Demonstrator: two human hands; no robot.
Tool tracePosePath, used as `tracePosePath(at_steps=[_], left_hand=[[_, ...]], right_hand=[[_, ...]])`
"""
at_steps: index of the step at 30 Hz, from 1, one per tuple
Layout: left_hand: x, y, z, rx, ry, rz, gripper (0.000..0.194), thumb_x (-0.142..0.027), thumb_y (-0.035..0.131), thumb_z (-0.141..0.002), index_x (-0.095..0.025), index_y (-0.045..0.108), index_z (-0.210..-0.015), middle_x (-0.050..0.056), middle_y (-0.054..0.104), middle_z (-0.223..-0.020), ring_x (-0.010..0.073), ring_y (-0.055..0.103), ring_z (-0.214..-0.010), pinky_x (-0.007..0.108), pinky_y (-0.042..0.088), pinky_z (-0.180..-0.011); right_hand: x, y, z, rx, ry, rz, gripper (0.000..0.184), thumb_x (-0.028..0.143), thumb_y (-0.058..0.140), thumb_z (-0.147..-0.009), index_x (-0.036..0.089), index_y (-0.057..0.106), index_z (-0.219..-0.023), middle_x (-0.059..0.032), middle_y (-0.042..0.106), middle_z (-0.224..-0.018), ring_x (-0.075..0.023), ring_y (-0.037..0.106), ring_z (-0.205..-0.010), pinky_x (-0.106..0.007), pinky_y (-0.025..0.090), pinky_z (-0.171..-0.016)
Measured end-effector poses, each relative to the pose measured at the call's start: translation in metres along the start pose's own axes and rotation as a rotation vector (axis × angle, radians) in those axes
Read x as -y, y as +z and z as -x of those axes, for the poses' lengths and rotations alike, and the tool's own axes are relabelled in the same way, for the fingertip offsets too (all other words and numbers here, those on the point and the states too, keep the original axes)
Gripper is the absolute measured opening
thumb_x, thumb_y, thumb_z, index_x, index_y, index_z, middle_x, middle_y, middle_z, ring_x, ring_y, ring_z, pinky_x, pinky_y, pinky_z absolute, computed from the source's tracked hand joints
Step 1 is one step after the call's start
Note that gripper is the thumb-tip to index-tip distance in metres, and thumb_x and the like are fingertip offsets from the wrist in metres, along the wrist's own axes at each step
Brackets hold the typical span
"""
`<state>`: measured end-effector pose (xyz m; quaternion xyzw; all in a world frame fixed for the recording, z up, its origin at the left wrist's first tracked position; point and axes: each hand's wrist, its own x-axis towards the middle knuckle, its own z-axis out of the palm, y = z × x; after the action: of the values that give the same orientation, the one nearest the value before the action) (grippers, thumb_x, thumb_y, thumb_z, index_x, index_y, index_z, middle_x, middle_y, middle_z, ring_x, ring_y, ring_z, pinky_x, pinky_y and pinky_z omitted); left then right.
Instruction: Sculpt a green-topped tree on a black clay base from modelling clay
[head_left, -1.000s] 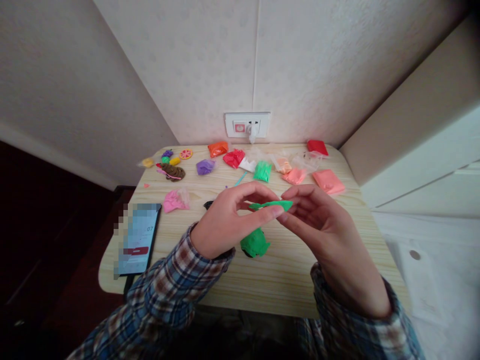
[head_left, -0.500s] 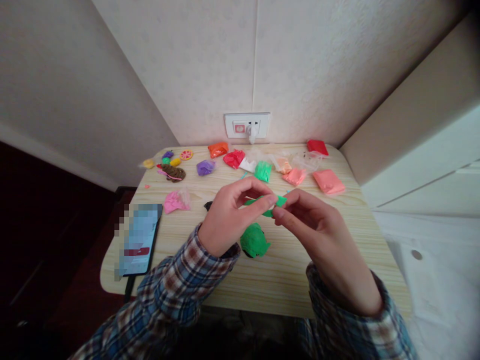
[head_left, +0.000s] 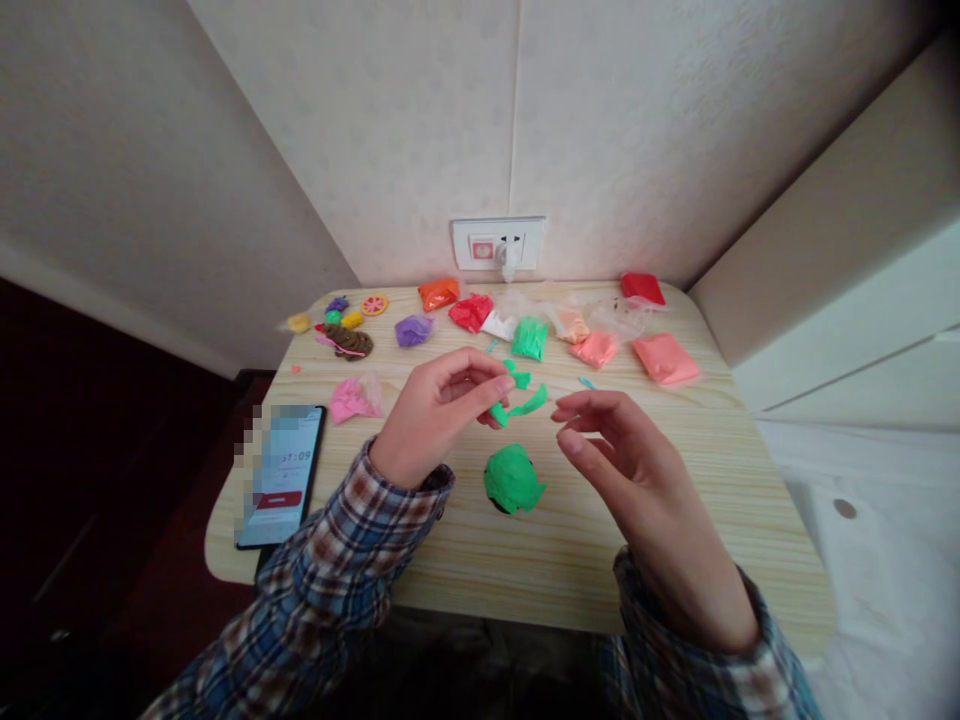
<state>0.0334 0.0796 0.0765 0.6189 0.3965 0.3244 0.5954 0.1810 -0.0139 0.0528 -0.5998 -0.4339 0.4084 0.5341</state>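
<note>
Between the thumb and fingers of my left hand [head_left: 448, 408] is a thin, ragged piece of green modelling clay [head_left: 531, 402], one strip of it sticking out to the right. My right hand [head_left: 637, 465] is a short way right of that strip, with thumb and fingers apart and nothing between them. Below and between the hands, a rounded green clay lump [head_left: 513, 478] rests on the wooden table [head_left: 600, 570]. Its surface is rough, a pointed bit juts out at its lower right, and something dark shows under its edge.
Bags of coloured clay line the back, among them green [head_left: 530, 339], purple [head_left: 413, 330] and salmon [head_left: 664, 359]. A pink bag [head_left: 354, 398] lies left, near a brown coiled clay figure [head_left: 349, 341]. A phone [head_left: 281, 475] is at the left edge. A plug [head_left: 508, 262] sits in the wall socket.
My right hand has let go of the green clay and moved slightly away. My left hand has shifted a little left with the piece, whose strip now hangs free.
</note>
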Motion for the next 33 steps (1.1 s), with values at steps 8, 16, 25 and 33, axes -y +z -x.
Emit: tracePosePath(at_steps=[8,16,25,33], left_hand=[[-0.005,0.016,0.0,-0.014,0.191,-0.027,0.005,-0.018,0.066,-0.076,-0.015,0.063,-0.075,-0.001,0.064,-0.071,0.0104,0.061,-0.068,0.02,0.049,-0.063],[-0.002,0.018,-0.001,-0.049,0.271,0.071,0.006,-0.017,0.069,-0.074,-0.016,0.064,-0.073,-0.003,0.063,-0.067,0.0098,0.06,-0.064,0.02,0.05,-0.06],[-0.001,0.022,0.0,-0.094,0.292,0.015,0.002,-0.014,0.067,-0.075,-0.015,0.066,-0.074,-0.001,0.064,-0.07,0.0101,0.061,-0.066,0.02,0.05,-0.062],[0.019,0.006,-0.014,-0.249,0.308,-0.174,0.003,-0.018,0.065,-0.077,-0.015,0.065,-0.078,0.001,0.067,-0.077,0.0111,0.062,-0.069,0.021,0.051,-0.062]], right_hand=[[0.01,0.009,-0.019,0.094,-0.156,0.153,0.024,0.038,0.064,-0.078,0.022,0.058,-0.093,-0.0047,0.062,-0.095,-0.021,0.057,-0.092,-0.039,0.046,-0.081],[0.016,0.005,-0.019,0.206,-0.008,-0.23,0.022,0.032,0.068,-0.076,0.024,0.055,-0.092,-0.0001,0.063,-0.09,-0.0145,0.061,-0.083,-0.029,0.05,-0.073],[0.014,0.011,-0.019,0.105,0.172,-0.468,0.03,0.025,0.071,-0.069,0.023,0.055,-0.095,0.0022,0.063,-0.081,-0.0125,0.06,-0.077,-0.027,0.049,-0.072],[-0.002,0.003,-0.015,-0.404,0.003,-0.537,0.018,0.023,0.069,-0.072,0.025,0.057,-0.086,0.0036,0.054,-0.082,-0.0087,0.054,-0.073,-0.021,0.046,-0.069]])
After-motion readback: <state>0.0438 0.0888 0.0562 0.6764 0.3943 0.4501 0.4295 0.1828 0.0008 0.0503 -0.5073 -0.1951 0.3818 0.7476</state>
